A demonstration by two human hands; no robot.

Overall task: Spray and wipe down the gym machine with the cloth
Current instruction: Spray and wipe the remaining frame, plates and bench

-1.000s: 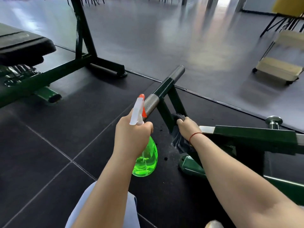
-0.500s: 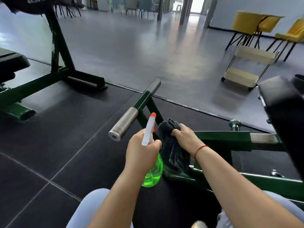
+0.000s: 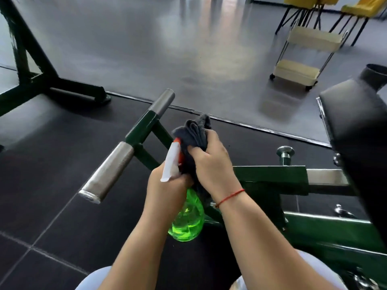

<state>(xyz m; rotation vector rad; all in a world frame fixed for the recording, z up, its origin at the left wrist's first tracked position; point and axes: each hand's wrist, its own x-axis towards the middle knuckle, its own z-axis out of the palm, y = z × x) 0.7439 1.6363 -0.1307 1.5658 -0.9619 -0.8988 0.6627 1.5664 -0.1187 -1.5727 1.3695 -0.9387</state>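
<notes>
The dark grey cloth (image 3: 196, 132) is bunched and gripped in the right hand (image 3: 211, 162) near the middle of the view, its folds sticking out above the fingers toward 12 o'clock. Touching it at its 7 o'clock, a green spray bottle (image 3: 188, 218) is held by the neck in the left hand (image 3: 167, 185), whose fingers are curled round it; the white trigger head is tilted up against the cloth. A red string bracelet (image 3: 230, 195) is worn on the right wrist. Behind the hands, the gym machine's green frame (image 3: 270, 174) runs toward 3 o'clock, topped by a steel knob (image 3: 285, 152). A knurled steel handle (image 3: 109, 170) lies at the hands' 9 o'clock. A black pad (image 3: 356, 126) is seen at 2 o'clock, above black rubber floor tiles (image 3: 52, 164). A cream rolling cart (image 3: 303, 53) stands at 1 o'clock, with yellow chairs (image 3: 364, 5) beyond.
</notes>
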